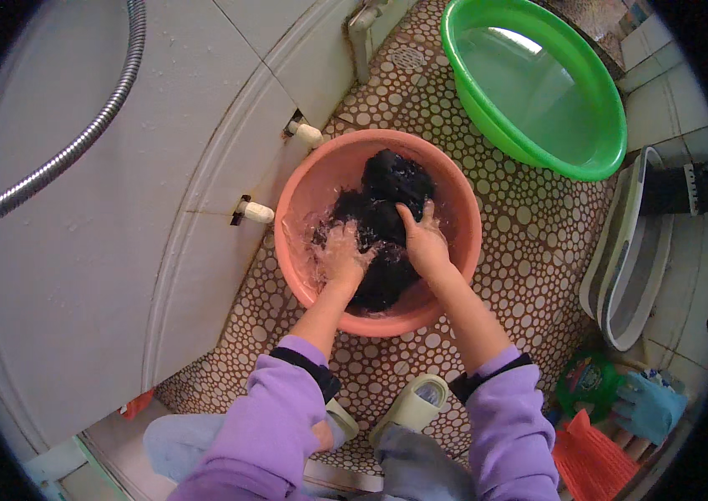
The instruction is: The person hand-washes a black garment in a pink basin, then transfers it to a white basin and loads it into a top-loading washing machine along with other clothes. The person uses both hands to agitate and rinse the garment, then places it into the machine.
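A dark, wet cloth (386, 280), bunched up so that its kind cannot be made out, lies in water inside a round pink basin (284, 219) on the floor. On the cloth's left side, my left hand (344, 255) reaches into the water with its fingers spread, and splashes partly blur the fingertips. My right hand (427, 245) grips the cloth's right side, the dark fabric showing between thumb and fingers. Its other fingers are hidden by the cloth.
A green basin (471, 100) of cloudy water stands at the far right. Left are a grey panel (78, 317) with white pegs (308, 134) and a metal hose (91, 134). A folded grey-white tub (621, 259) leans at right, near a blue glove (648, 409) and red mesh cloth (592, 459).
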Demonstrator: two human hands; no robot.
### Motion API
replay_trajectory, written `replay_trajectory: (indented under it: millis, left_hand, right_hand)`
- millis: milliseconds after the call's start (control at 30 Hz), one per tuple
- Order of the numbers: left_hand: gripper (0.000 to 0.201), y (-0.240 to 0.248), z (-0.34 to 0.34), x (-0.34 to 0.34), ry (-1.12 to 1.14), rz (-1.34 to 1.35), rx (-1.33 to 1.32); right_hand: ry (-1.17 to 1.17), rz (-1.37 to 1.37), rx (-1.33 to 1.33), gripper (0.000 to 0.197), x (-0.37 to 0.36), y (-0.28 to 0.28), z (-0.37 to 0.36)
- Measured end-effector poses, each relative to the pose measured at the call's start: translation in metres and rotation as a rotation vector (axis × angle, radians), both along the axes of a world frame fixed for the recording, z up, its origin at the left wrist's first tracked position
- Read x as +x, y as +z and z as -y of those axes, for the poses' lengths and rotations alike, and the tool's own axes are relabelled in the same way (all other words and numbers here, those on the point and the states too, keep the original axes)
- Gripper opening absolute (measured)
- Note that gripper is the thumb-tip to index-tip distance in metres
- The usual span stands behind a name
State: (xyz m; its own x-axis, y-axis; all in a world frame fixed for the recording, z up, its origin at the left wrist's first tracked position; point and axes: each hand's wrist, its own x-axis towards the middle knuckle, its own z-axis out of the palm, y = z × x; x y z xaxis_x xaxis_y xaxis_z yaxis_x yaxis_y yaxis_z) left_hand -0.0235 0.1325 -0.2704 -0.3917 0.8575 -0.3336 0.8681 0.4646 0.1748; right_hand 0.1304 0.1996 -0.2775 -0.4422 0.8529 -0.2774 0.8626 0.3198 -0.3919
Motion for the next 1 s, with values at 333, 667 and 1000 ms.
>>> replay_trajectory:
  millis: [333,667,1000]
  left_hand:
    - [0.058,-0.007,0.006,-0.016,0.104,0.222,0.048]
    - [0.048,0.004,0.046,0.009,0.141,0.402,0.246]
    - [0.048,-0.007,0.090,0.036,0.452,0.649,0.367]
  right_hand:
    - [-0.206,-0.134,-0.168,0.066,0.014,0.025,0.001]
    - [-0.349,-0.442,-0.207,0.064,0.052,0.016,0.067]
    - [-0.637,-0.879,-0.045,0.036,0.079,0.049,0.104]
